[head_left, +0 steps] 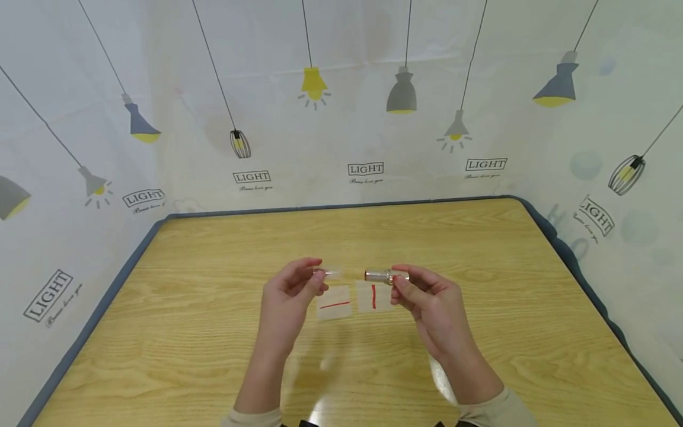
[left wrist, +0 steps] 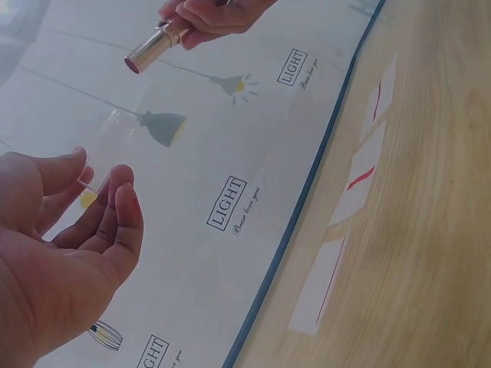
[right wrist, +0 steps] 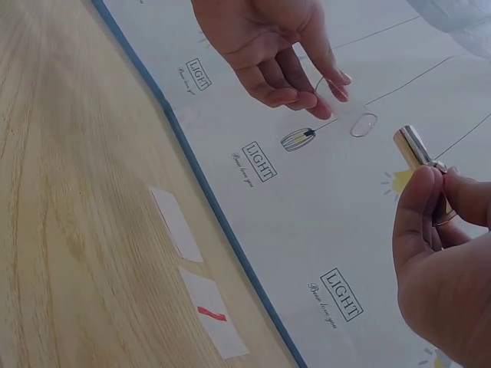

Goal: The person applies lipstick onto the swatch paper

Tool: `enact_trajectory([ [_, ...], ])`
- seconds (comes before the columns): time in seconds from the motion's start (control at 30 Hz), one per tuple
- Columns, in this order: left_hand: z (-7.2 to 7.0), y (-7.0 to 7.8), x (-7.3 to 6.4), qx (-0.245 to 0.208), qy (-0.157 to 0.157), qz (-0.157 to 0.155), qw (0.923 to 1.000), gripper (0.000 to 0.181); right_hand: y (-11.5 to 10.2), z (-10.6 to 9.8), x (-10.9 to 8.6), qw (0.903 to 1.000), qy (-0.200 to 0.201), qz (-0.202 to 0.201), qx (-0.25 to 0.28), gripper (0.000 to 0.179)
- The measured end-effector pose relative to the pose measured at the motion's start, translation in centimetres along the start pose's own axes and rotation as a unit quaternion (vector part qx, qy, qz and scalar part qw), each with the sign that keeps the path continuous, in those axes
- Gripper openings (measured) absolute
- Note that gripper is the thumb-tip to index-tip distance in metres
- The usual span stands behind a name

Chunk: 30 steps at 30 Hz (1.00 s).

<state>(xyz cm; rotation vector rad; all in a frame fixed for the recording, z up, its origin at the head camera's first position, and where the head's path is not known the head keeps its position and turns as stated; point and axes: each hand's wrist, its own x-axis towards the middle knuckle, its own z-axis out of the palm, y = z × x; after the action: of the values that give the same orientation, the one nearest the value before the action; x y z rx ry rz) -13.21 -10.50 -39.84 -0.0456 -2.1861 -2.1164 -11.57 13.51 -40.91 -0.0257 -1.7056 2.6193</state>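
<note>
My left hand (head_left: 290,299) pinches a clear lipstick cap (head_left: 333,274) between thumb and fingers. In the right wrist view the rounded open end of this cap (right wrist: 364,125) faces the other hand. My right hand (head_left: 434,305) grips a shiny gold lipstick (head_left: 377,276) by its base. A dark red tip (left wrist: 132,66) shows at the tube's end in the left wrist view. Cap and lipstick are held up over the table, roughly in line, with a gap between them.
White paper pieces with red strokes lie below the hands, one with a horizontal stroke (head_left: 334,311), another with a vertical stroke (head_left: 366,302). A third strip (left wrist: 318,287) shows in the left wrist view. The wooden table (head_left: 176,332) is bordered by a lamp-printed backdrop (head_left: 331,136).
</note>
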Motion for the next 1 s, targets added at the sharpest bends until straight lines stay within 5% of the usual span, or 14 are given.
enact_trajectory([
  [0.5,2.2,0.6,-1.2,-0.023,-0.042,0.010,0.9988,0.023,-0.1,0.1,-0.3,1.0000,0.005,0.007,0.000,0.016],
  [1.0,3.5,0.2,-1.5,0.005,-0.076,0.010,0.9970,0.023,0.4,0.1,-0.7,0.9998,0.005,0.020,0.003,0.016],
])
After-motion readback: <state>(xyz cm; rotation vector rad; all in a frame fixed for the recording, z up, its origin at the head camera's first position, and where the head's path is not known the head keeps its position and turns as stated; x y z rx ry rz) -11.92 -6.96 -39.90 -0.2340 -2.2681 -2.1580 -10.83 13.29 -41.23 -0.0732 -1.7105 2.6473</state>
